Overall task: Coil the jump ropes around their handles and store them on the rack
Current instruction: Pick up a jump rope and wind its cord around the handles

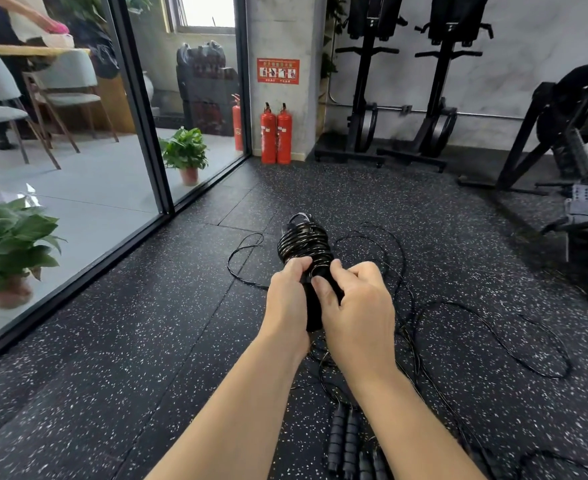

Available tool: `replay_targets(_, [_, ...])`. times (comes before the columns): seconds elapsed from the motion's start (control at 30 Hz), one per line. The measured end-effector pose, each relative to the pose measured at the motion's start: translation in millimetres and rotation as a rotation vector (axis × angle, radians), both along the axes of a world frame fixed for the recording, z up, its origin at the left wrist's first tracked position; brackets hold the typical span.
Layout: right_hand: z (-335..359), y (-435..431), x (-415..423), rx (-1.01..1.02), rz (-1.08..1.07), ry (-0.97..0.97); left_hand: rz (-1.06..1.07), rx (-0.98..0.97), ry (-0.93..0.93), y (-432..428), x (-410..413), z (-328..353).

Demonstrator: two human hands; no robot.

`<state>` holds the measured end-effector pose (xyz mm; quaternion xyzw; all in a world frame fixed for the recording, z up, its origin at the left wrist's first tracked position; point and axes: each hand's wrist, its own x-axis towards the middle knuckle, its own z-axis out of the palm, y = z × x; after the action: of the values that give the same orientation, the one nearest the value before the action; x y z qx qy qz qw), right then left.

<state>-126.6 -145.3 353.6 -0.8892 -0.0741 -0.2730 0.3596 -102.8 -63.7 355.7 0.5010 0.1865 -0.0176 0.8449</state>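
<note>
A black jump rope (303, 244) is wound in tight turns around its black handles, held upright over the floor at the centre. My left hand (287, 299) grips the handles from the left. My right hand (356, 303) closes on them from the right, with thumb and fingers pinching at the lowest turns. Loose black rope (493, 337) lies in loops on the floor beneath and to the right of my hands. More black ribbed handles (344, 441) lie on the floor between my forearms. No rack is in sight.
The floor is speckled black rubber (147, 358). A glass wall with a black frame (140, 109) runs along the left, with potted plants (185, 152) behind it. Two red fire extinguishers (276, 133) stand by a pillar. Rowing machines (434, 81) line the back wall and the right.
</note>
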Motion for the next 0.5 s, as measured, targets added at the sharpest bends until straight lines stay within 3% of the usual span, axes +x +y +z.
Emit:
replay_targets(0.23, [4.2,-1.0,-5.0,-0.035,-0.044,0.019,0.096,0.300,-0.089,-6.3,-3.9,-5.2])
replay_targets(0.5, [9.4,-7.5,-6.9,-0.057,-0.102,0.130,0.057,0.194,-0.079,-8.6,-3.0,-6.3])
